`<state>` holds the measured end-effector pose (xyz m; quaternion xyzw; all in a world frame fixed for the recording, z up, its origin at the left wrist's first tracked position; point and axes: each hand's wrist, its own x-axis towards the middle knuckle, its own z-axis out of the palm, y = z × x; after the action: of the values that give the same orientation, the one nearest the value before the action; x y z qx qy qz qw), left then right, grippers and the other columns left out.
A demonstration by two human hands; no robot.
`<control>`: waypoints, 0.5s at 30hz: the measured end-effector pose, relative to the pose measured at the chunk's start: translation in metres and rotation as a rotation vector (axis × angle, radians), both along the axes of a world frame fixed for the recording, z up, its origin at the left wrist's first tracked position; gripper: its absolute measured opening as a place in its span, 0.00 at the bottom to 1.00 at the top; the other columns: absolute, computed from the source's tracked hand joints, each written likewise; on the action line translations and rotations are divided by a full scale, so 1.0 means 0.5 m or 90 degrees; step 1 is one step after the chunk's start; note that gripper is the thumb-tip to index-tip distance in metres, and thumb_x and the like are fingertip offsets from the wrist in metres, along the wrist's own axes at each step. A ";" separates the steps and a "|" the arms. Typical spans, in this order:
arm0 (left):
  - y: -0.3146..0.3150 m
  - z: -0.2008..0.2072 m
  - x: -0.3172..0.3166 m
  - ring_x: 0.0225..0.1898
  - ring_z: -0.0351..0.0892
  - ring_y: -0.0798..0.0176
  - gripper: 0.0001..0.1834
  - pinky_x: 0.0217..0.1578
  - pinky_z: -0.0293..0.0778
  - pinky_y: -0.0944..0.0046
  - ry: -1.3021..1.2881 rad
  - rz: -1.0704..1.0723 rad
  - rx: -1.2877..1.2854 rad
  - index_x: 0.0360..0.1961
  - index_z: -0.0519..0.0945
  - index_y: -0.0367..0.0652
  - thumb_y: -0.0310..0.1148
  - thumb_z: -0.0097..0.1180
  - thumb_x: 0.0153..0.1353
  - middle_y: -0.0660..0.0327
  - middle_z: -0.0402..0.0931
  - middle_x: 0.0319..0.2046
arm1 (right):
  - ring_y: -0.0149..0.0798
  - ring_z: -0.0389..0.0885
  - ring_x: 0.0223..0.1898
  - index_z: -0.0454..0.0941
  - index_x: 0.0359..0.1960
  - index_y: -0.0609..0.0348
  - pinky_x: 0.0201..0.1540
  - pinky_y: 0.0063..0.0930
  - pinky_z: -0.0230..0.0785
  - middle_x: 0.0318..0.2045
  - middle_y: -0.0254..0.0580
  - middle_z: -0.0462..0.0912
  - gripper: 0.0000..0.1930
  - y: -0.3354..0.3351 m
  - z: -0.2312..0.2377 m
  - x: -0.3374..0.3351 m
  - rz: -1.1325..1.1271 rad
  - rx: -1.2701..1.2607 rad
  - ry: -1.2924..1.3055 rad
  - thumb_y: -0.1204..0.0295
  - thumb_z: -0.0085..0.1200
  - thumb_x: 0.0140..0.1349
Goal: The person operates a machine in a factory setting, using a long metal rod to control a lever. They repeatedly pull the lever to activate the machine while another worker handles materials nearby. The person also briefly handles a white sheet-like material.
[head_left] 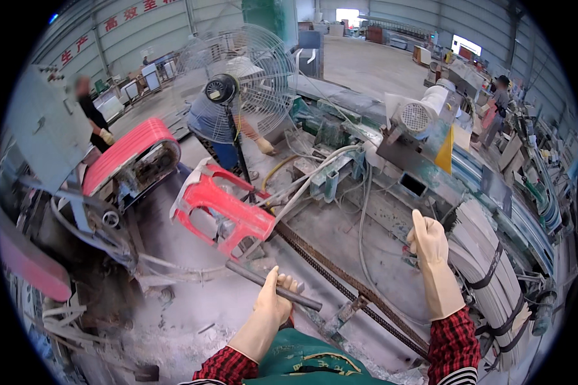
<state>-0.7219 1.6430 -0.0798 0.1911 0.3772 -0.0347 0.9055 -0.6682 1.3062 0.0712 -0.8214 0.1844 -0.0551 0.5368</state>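
Cream rubber gloves cover both my hands, below red-and-black checked sleeves. My left hand (273,300) is low in the middle, closed around a dark grey rod (250,274) that slants down to the right across my front. My right hand (429,244) is raised farther right, beside the machine frame. One digit points up and the other fingers curl in; whatever they may hold is hidden. A red plastic stool (253,221) lies tipped over beyond the rod. Just right of my left hand, a chain (327,282) runs diagonally along the machine.
A caged fan (250,83) on a black pole stands ahead, with a bending person (215,122) behind it. Hoses (366,218) and cables cross the middle. Strapped pale strips (488,269) lie at right. A red belt unit (135,154) stands left. Other people stand far left and right.
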 end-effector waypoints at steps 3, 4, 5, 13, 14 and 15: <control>0.054 -0.047 0.097 0.39 0.78 0.60 0.10 0.49 0.77 0.52 0.020 -0.024 0.010 0.33 0.75 0.46 0.35 0.66 0.63 0.64 0.74 0.30 | 0.30 0.80 0.19 0.82 0.24 0.60 0.26 0.22 0.70 0.18 0.39 0.81 0.23 0.033 -0.029 0.111 -0.051 0.059 -0.011 0.53 0.55 0.70; 0.066 -0.059 0.131 0.38 0.78 0.59 0.10 0.49 0.77 0.52 0.019 -0.039 0.012 0.33 0.75 0.46 0.35 0.66 0.63 0.63 0.74 0.30 | 0.31 0.82 0.26 0.83 0.33 0.62 0.33 0.23 0.72 0.24 0.39 0.84 0.19 0.045 -0.048 0.162 -0.010 0.132 -0.147 0.57 0.55 0.70; 0.079 -0.072 0.162 0.38 0.78 0.59 0.10 0.49 0.77 0.51 0.017 -0.056 0.013 0.33 0.75 0.46 0.34 0.66 0.64 0.63 0.74 0.29 | 0.32 0.84 0.33 0.84 0.42 0.63 0.40 0.24 0.73 0.31 0.40 0.86 0.16 0.058 -0.063 0.213 0.030 0.203 -0.284 0.60 0.55 0.71; 0.164 -0.102 0.377 0.41 0.76 0.59 0.11 0.53 0.74 0.52 0.055 -0.208 0.057 0.47 0.79 0.48 0.35 0.63 0.66 0.64 0.73 0.32 | 0.26 0.65 0.08 0.75 0.15 0.54 0.17 0.22 0.59 0.09 0.34 0.73 0.29 0.214 0.112 0.448 -0.156 -0.107 -0.087 0.47 0.53 0.69; 0.172 -0.110 0.393 0.41 0.76 0.59 0.12 0.52 0.75 0.52 0.019 -0.219 0.059 0.48 0.79 0.48 0.34 0.63 0.66 0.64 0.74 0.32 | 0.26 0.69 0.12 0.79 0.20 0.57 0.20 0.21 0.62 0.12 0.35 0.77 0.26 0.213 0.144 0.443 -0.125 -0.085 -0.084 0.48 0.54 0.68; 0.167 -0.111 0.410 0.41 0.76 0.59 0.12 0.51 0.75 0.52 0.011 -0.225 0.053 0.48 0.79 0.48 0.34 0.63 0.66 0.64 0.74 0.32 | 0.26 0.73 0.15 0.83 0.25 0.59 0.22 0.20 0.64 0.16 0.37 0.80 0.25 0.199 0.167 0.434 -0.105 -0.067 -0.085 0.48 0.55 0.68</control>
<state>-0.5170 1.7266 -0.1353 0.2915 0.3466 -0.1793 0.8734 -0.4510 1.4055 0.1546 -0.8249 0.2122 -0.1632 0.4979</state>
